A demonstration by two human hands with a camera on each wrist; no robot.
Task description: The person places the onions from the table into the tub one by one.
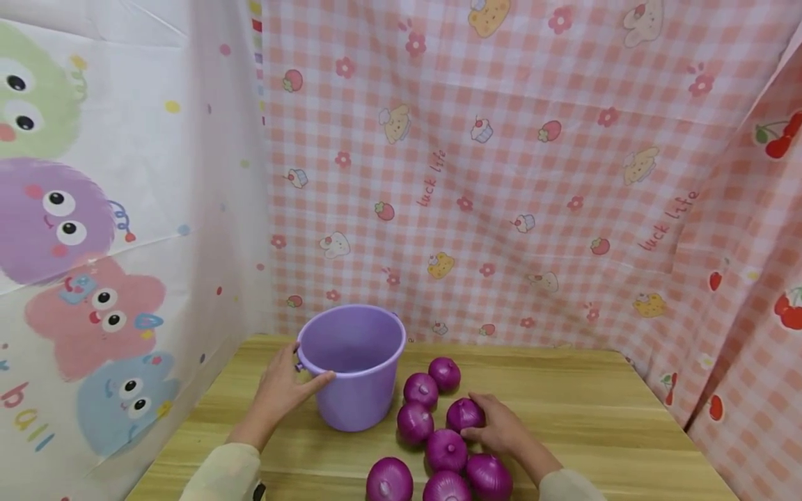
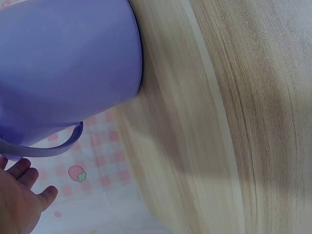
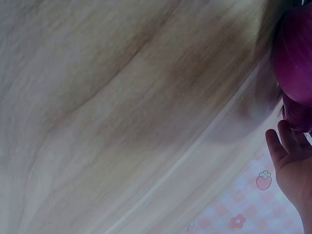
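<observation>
A purple bucket (image 1: 357, 400) stands upright on the wooden table, its inside visible from above. My left hand (image 1: 283, 383) holds the bucket at its left side, thumb on the front of the rim and fingers by the handle (image 2: 48, 150). Right of the bucket lie several red onions (image 1: 446, 451) in a loose cluster. One red onion (image 1: 465, 413) at the cluster's right side is between the thumb and fingers of my right hand (image 1: 504, 426), which grips it. In the right wrist view, that hand's fingers (image 3: 276, 146) are partly cut off beside an onion (image 3: 296, 116).
The wood-grain table (image 1: 564, 396) reaches back to a pink checked curtain (image 1: 501, 174). A white cartoon-print cloth (image 1: 213, 209) hangs along the left, and a cherry-print cloth (image 1: 752, 327) on the right. One onion (image 1: 390, 480) lies apart near the front.
</observation>
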